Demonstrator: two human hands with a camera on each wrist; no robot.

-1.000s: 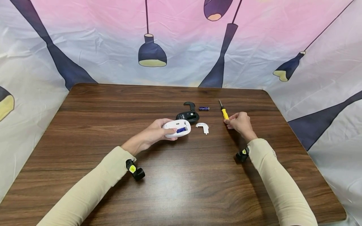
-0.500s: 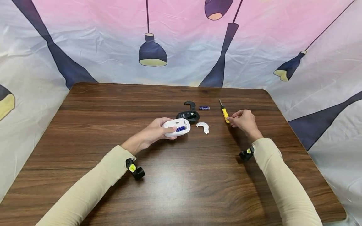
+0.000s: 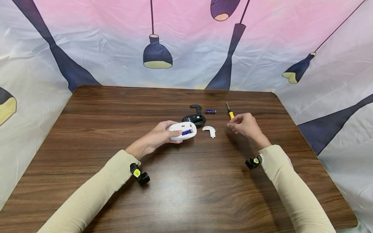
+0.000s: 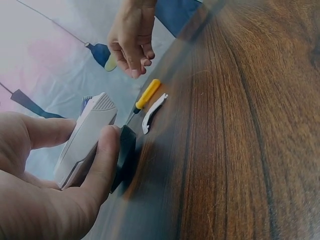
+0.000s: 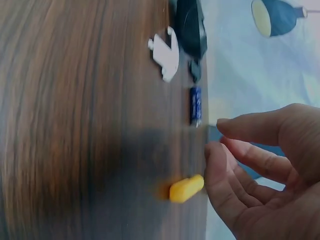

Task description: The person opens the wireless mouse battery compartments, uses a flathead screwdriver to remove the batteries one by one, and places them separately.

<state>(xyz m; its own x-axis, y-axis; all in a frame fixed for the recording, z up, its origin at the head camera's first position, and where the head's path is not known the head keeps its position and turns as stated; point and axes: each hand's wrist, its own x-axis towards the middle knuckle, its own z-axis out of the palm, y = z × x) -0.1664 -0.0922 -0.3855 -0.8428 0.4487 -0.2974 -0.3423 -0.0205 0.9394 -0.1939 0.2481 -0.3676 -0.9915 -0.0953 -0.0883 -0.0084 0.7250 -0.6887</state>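
My left hand (image 3: pixel 155 136) grips a white computer mouse (image 3: pixel 176 126), underside up, above the table. A blue battery (image 3: pixel 188 132) lies in the mouse's uncovered compartment, beside my thumb. My right hand (image 3: pixel 248 125) hovers near a screwdriver (image 3: pixel 231 115) with a yellow handle, which lies on the table. In the right wrist view the fingers are loosely bent, a gap shows between thumb and fingertips, and nothing is held. From the head view the hand hides the lower end of the handle. A white battery cover (image 3: pixel 210 130) lies between the two hands.
Behind the white mouse, a black mouse (image 3: pixel 189 119) lies upturned on the wooden table (image 3: pixel 163 194). Beyond it are a black battery cover (image 3: pixel 197 107) and a loose blue battery (image 3: pixel 210 111). A printed cloth (image 3: pixel 116 48) hangs along the table's back edge.
My right hand has let go of the screwdriver's handle, risen from the table and shifted slightly left. My left hand and the white mouse have stayed almost still.
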